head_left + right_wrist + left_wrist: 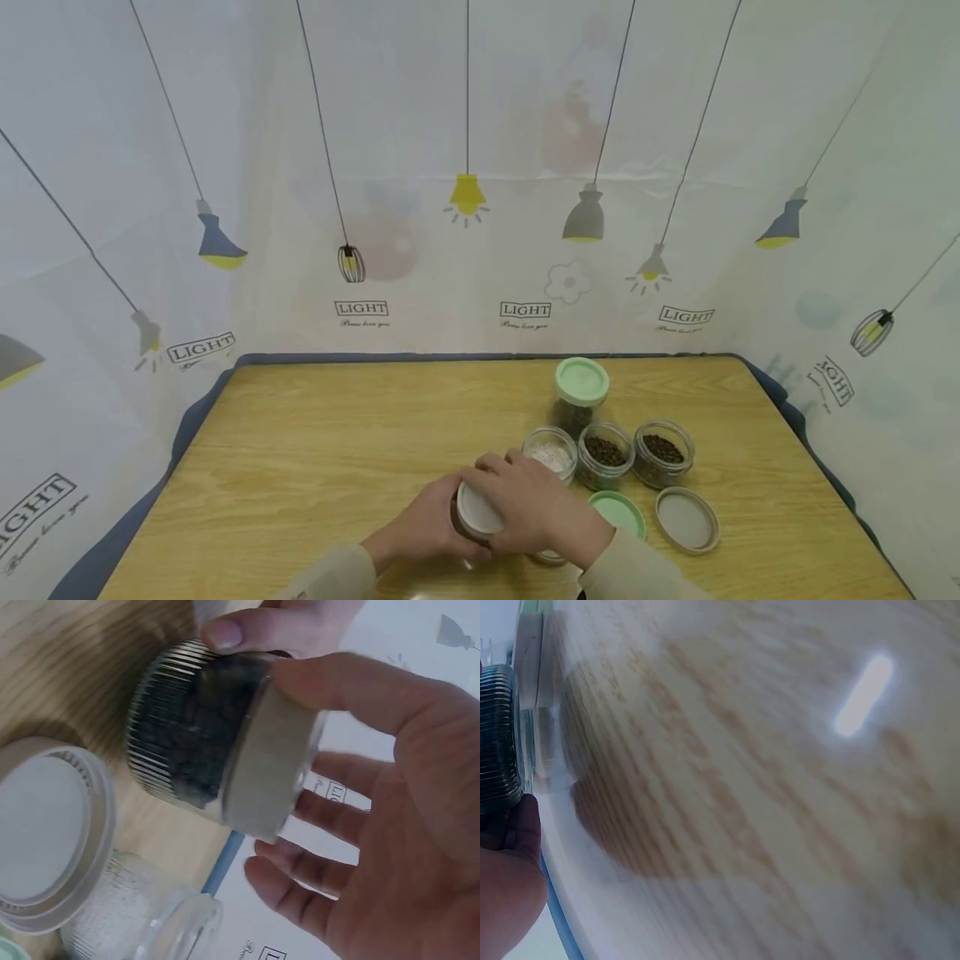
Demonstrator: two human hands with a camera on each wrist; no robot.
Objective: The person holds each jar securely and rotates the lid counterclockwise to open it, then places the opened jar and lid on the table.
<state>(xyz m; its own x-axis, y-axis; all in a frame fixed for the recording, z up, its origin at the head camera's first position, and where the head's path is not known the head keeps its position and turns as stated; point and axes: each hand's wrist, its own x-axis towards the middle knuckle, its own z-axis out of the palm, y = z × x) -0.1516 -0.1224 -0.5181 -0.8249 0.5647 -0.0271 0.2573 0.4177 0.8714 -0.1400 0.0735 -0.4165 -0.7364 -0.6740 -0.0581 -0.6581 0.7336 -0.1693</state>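
A ribbed glass jar (pixel 187 727) with dark contents is between my two hands near the front of the table. My left hand (pixel 429 518) grips its side, with the thumb along the glass in the right wrist view. My right hand (pixel 536 504) holds the pale grey lid (pixel 478 510) by its rim, fingers spread around the edge. The lid sits on the jar's mouth. In the left wrist view only the jar's ribbed side (pixel 496 742) and part of the left hand (pixel 510 877) show at the edge.
Right of my hands stand uncovered jars, one with white grains (pixel 550 454) and two with dark pieces (pixel 604 451) (pixel 663 450). A green-lidded jar (pixel 581 385) is behind them. A green lid (pixel 621 512) and a grey lid (pixel 687 521) lie in front. Printed sheeting (pixel 420 333) borders the table.
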